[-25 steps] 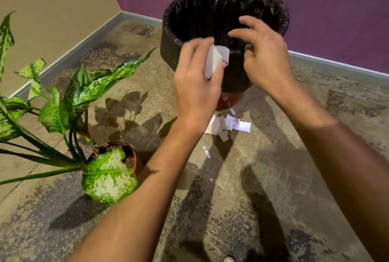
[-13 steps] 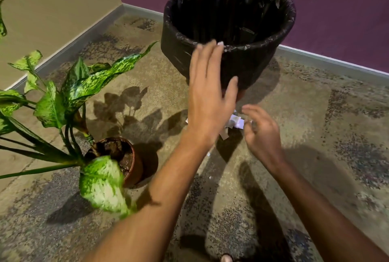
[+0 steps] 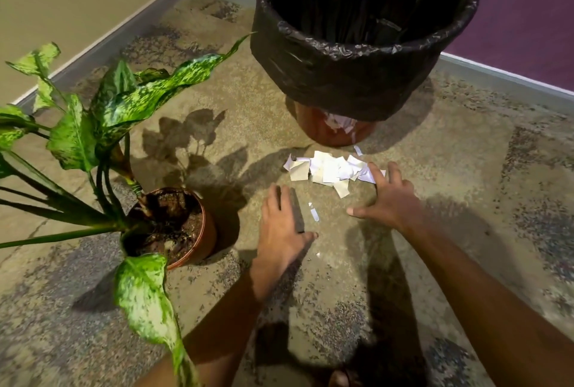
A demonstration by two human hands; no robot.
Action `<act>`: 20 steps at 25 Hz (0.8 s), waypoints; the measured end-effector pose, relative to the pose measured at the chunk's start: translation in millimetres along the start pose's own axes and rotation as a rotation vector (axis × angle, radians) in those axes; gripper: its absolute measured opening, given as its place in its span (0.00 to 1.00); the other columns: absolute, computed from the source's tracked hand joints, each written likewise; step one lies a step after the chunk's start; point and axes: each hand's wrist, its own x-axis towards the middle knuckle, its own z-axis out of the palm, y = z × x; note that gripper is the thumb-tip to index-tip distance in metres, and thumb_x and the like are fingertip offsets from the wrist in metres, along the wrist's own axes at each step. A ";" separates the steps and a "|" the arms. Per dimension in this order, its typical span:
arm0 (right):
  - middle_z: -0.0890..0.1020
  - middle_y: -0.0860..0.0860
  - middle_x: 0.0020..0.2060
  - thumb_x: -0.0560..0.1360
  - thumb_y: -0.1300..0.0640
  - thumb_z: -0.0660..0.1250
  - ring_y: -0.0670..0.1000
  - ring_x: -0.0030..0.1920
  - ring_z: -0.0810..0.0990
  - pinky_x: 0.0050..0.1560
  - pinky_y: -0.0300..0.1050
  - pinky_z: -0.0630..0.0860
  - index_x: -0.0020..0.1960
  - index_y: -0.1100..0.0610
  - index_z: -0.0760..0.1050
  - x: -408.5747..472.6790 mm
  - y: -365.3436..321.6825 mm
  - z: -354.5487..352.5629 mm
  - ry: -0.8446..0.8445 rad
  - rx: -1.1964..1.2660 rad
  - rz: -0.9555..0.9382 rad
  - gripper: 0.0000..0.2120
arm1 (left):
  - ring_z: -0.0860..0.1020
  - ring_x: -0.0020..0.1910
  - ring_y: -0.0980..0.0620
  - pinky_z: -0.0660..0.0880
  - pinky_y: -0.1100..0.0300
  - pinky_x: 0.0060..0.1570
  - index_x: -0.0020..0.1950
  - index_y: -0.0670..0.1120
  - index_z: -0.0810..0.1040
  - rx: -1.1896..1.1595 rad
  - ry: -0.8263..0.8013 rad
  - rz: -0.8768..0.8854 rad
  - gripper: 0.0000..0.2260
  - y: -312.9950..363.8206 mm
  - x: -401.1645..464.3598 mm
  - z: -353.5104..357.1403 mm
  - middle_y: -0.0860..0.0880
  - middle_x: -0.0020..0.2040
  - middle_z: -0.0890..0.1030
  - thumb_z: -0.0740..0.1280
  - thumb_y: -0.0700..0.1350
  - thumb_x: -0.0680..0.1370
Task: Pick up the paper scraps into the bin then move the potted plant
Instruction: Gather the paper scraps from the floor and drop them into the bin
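The potted plant (image 3: 167,225) stands on the floor (image 3: 466,231) at my left. My left hand (image 3: 282,228) hovers flat, fingers spread and empty. My right hand (image 3: 388,197), fingers wide, touches the paper scraps (image 3: 329,169) heaped just before the bin (image 3: 357,76).

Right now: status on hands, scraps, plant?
Left hand open, empty. Right hand open, fingertips at scraps piled before bin. Plant unmoved, left of hands.
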 end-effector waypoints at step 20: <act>0.76 0.52 0.63 0.70 0.58 0.69 0.58 0.58 0.75 0.52 0.47 0.75 0.61 0.51 0.77 2.4 -34.8 28.9 0.194 -0.182 -0.390 0.19 | 0.77 0.55 0.46 0.74 0.56 0.55 0.61 0.46 0.77 0.138 -0.058 0.181 0.18 8.1 42.0 5.1 0.49 0.65 0.72 0.70 0.38 0.71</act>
